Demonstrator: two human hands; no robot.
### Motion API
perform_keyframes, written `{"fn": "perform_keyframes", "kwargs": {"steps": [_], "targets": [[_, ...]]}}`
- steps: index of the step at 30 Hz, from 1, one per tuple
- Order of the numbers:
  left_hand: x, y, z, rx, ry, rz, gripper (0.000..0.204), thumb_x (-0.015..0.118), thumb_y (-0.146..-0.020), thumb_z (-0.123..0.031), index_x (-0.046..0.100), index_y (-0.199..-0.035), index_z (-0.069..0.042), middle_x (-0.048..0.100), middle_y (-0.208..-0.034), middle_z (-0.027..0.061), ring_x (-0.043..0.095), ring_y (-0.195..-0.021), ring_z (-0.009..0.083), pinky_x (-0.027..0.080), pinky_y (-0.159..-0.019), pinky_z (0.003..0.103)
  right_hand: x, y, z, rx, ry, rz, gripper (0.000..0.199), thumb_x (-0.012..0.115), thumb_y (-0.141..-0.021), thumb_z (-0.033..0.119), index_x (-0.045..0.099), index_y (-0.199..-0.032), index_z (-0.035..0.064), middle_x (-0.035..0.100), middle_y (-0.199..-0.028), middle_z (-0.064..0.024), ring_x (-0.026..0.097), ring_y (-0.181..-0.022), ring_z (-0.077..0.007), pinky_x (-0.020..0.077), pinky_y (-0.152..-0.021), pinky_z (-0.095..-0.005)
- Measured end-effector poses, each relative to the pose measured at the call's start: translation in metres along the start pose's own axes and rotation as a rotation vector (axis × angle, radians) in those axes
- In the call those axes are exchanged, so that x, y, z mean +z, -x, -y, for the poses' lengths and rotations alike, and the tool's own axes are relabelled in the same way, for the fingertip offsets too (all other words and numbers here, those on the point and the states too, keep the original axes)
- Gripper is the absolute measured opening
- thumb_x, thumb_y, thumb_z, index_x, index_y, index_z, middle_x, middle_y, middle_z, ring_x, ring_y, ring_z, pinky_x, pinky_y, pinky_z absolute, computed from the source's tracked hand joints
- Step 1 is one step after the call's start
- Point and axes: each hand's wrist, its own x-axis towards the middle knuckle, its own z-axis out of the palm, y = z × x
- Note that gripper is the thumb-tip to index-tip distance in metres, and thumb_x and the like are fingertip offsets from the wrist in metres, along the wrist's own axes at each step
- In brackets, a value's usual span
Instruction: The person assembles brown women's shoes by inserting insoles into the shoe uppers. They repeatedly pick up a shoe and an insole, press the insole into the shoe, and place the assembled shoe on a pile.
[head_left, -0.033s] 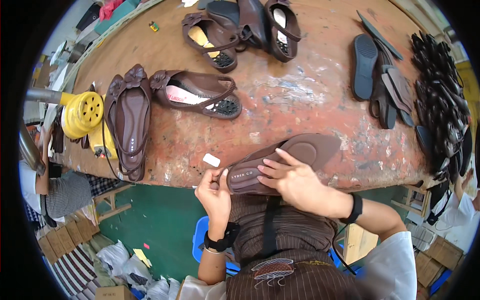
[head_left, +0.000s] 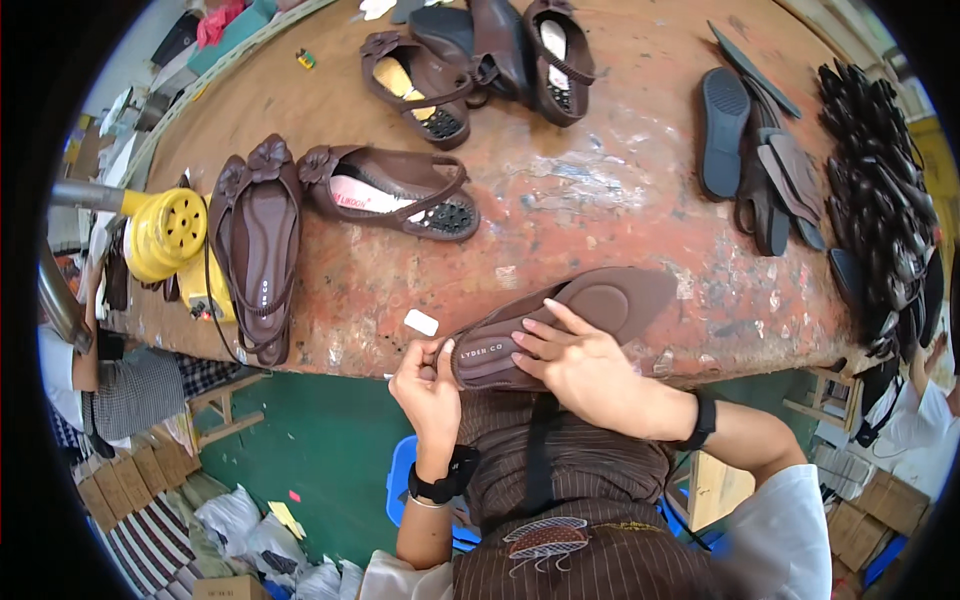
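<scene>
At the table's near edge I hold a brown padded insole, its pointed front toward the right. Along its far side shows a dark brown edge, perhaps of a shoe under it; how the two are joined is hidden. My left hand pinches the rounded heel end between thumb and fingers. Across the middle lies my right hand, its fingers spread on the upper face; its thumb is out of sight. A small white piece rests on the table beside my left hand.
Brown flower-trimmed shoes stand left, beside a yellow machine part; another shoe lies close by. More shoes sit at the far side. Black soles and a dark pile of shoe parts cover the right of the worktable.
</scene>
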Motion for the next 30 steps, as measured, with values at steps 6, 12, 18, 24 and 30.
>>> {"fn": "perform_keyframes", "kwargs": {"steps": [6, 12, 18, 24, 30], "targets": [[-0.007, 0.02, -0.029, -0.158, -0.049, 0.277, 0.009, 0.065, -0.091, -0.005, 0.06, -0.086, 0.001, 0.066, -0.063, 0.0129, 0.067, -0.052, 0.0199, 0.048, -0.047, 0.034, -0.03, -0.011, -0.028, 0.298, -0.075, -0.551, 0.029, 0.07, -0.069, 0.006, 0.072, -0.097, 0.0009, 0.068, -0.114, -0.0151, 0.054, -0.127, -0.0301, 0.0263, -0.112, -0.0613], [0.022, 0.057, -0.069, 0.421, -0.501, 0.576, 0.02, 0.074, -0.082, -0.021, 0.063, -0.078, -0.005, 0.067, -0.075, 0.012, 0.067, -0.066, 0.0275, 0.053, -0.06, 0.042, -0.079, -0.022, -0.065, 0.709, -0.709, -0.505, 0.034, 0.07, -0.08, 0.008, 0.063, -0.112, 0.0013, 0.063, -0.12, -0.0216, 0.058, -0.117, -0.0412, 0.0451, -0.103, -0.0492], [0.025, 0.073, -0.077, 0.728, -0.517, 0.866, 0.052, 0.075, -0.083, -0.027, 0.061, -0.124, 0.003, 0.053, -0.135, 0.0247, 0.042, -0.135, 0.0415, 0.038, -0.109, 0.054, -0.03, 0.043, 0.005, 0.298, -0.174, -0.325, 0.031, 0.063, -0.076, 0.003, 0.056, -0.106, -0.003, 0.058, -0.131, -0.0247, 0.054, -0.127, -0.0414, 0.0275, -0.116, -0.0619], [0.043, 0.072, -0.069, 0.671, -0.562, 0.96, 0.073, 0.073, -0.085, -0.025, 0.043, -0.142, 0.009, 0.035, -0.153, 0.0255, 0.023, -0.149, 0.0383, 0.027, -0.115, 0.06, 0.001, -0.011, -0.043, 0.429, -0.015, -0.368, 0.042, 0.054, -0.084, 0.004, 0.056, -0.125, -0.0058, 0.06, -0.13, -0.0215, 0.054, -0.128, -0.0368, 0.0236, -0.121, -0.0517], [0.048, 0.076, -0.055, 0.687, -0.602, 0.899, 0.067, 0.074, -0.084, -0.024, 0.051, -0.137, 0.009, 0.039, -0.151, 0.0244, 0.029, -0.147, 0.0379, 0.026, -0.116, 0.059, 0.005, -0.007, -0.021, 0.436, 0.321, -0.48, 0.036, 0.053, -0.085, 0.006, 0.058, -0.118, -0.0082, 0.064, -0.113, -0.0217, 0.062, -0.112, -0.0309, 0.0273, -0.119, -0.052]]}}
